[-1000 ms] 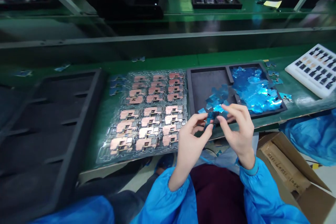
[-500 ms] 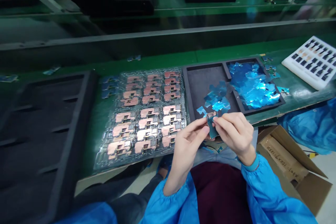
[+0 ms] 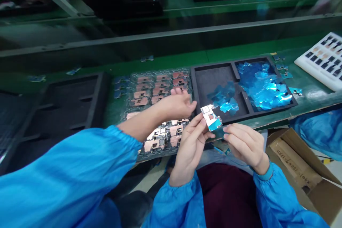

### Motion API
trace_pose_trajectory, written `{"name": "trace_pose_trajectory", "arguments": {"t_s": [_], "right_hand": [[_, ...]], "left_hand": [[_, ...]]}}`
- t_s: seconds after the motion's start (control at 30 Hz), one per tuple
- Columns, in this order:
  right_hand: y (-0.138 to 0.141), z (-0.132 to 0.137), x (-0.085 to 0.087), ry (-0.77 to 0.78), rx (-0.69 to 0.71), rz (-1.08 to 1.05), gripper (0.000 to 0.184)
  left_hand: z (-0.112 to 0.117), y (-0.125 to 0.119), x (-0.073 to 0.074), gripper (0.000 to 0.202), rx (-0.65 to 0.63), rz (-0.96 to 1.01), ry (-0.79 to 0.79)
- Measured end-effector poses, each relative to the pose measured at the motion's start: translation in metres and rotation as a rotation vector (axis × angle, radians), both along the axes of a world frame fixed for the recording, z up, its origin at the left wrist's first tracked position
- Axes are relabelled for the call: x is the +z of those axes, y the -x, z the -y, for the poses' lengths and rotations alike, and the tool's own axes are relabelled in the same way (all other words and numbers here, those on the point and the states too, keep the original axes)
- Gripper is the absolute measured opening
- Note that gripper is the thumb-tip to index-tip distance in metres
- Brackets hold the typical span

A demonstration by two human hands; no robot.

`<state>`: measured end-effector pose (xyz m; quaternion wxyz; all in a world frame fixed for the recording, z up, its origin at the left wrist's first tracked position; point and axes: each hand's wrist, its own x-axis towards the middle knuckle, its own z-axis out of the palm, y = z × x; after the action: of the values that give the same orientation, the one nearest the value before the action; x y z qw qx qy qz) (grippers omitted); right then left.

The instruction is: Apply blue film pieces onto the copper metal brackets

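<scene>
Between thumb and fingers, my left hand (image 3: 191, 146) grips a small circuit board (image 3: 208, 114). The board is tilted, with silvery shields on its face and a shiny blue patch at its lower end. Just right of that end is my right hand (image 3: 245, 146), its fingers curled and pressed together; whether they hold anything is hidden. Behind the board, a black divided tray (image 3: 194, 89) contains loose blue film pieces (image 3: 228, 105) on the left and a bigger heap of blue film (image 3: 263, 85) on the right.
A co-worker's hand (image 3: 177, 105) and blue sleeve (image 3: 88, 171) reach across a clear plastic tray (image 3: 133, 74) of copper-coloured boards. A black foam tray (image 3: 103, 92) lies at left. Some boards (image 3: 121, 87) lie on the green bench. A white sample panel (image 3: 320, 66) and cardboard box (image 3: 299, 174) are at right.
The board in my left hand now shows its silvery face. My right hand has come away from it to the right. A co-worker's arm has entered from the left over the plastic tray.
</scene>
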<state>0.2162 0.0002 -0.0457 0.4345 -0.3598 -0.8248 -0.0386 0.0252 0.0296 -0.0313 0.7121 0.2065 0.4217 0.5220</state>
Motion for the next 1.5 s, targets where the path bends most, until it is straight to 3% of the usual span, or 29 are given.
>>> {"name": "trace_pose_trajectory", "arguments": {"t_s": [0.13, 0.3, 0.37, 0.43, 0.53, 0.63, 0.73, 0.8, 0.87, 0.97, 1.1, 1.17, 1.33, 1.5], "right_hand": [[-0.010, 0.014, -0.009, -0.014, -0.034, -0.032, 0.022], [-0.016, 0.012, -0.013, -0.054, -0.329, -0.385, 0.013], [-0.020, -0.001, -0.009, 0.011, -0.473, -0.516, 0.014], [-0.027, -0.019, -0.006, 0.207, -0.557, -0.607, 0.019], [-0.035, -0.046, -0.006, 0.526, -0.487, -0.669, 0.026], [-0.030, -0.073, -0.016, 0.696, -0.350, -0.641, 0.027], [-0.019, -0.093, -0.027, 0.716, -0.433, -0.435, 0.024], [-0.013, -0.098, -0.029, 0.618, -0.547, -0.300, 0.023], [-0.009, -0.094, -0.024, 0.503, -0.562, -0.288, 0.025], [-0.001, -0.074, -0.009, 0.464, -0.406, -0.375, 0.028], [0.016, -0.039, 0.001, 0.771, -0.017, -0.449, 0.028], [0.027, -0.027, -0.003, 0.890, 0.057, -0.483, 0.024], [0.040, -0.018, -0.024, 0.988, 0.010, -0.607, 0.028], [0.034, -0.010, -0.033, 0.926, -0.121, -0.599, 0.031]], "left_hand": [[0.000, -0.004, -0.002, 0.024, 0.005, -0.035, 0.028], [-0.005, -0.007, -0.008, 0.027, 0.063, -0.056, 0.019], [-0.006, -0.006, -0.008, 0.030, 0.093, -0.060, -0.017], [-0.006, -0.005, -0.007, 0.029, 0.108, -0.095, -0.048], [-0.002, -0.001, -0.002, 0.024, 0.103, -0.219, -0.076], [0.002, 0.005, 0.004, 0.022, 0.074, -0.355, -0.137], [0.005, 0.013, 0.009, 0.020, 0.057, -0.462, -0.189], [0.006, 0.019, 0.012, 0.019, 0.046, -0.502, -0.209], [0.007, 0.027, 0.016, 0.019, 0.036, -0.538, -0.232], [0.008, 0.038, 0.020, 0.021, -0.008, -0.603, -0.244], [0.012, 0.043, 0.014, 0.014, -0.031, -0.645, -0.220], [0.015, 0.040, 0.006, 0.011, -0.021, -0.669, -0.221], [0.027, 0.032, -0.008, 0.008, 0.033, -0.828, -0.337], [0.042, 0.028, -0.008, 0.026, -0.026, -1.333, -0.730]]}}
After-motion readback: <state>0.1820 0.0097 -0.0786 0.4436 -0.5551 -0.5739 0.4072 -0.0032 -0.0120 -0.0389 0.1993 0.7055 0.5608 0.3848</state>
